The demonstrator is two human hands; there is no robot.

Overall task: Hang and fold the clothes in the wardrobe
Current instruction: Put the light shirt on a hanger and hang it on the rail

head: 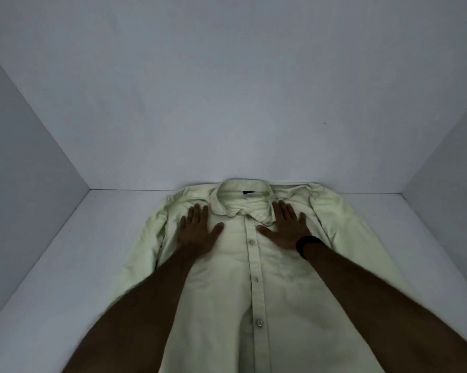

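Both hands, left hand [197, 230] and right hand [284, 228], press flat-fingered on the pale shirt [253, 278] at frame center, buttons up on the wardrobe shelf [73, 265]. Looks light and floppy; I'd grab the shoulders.

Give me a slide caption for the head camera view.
Both hands, left hand and right hand, press flat on a pale button-up shirt spread on a white shelf.
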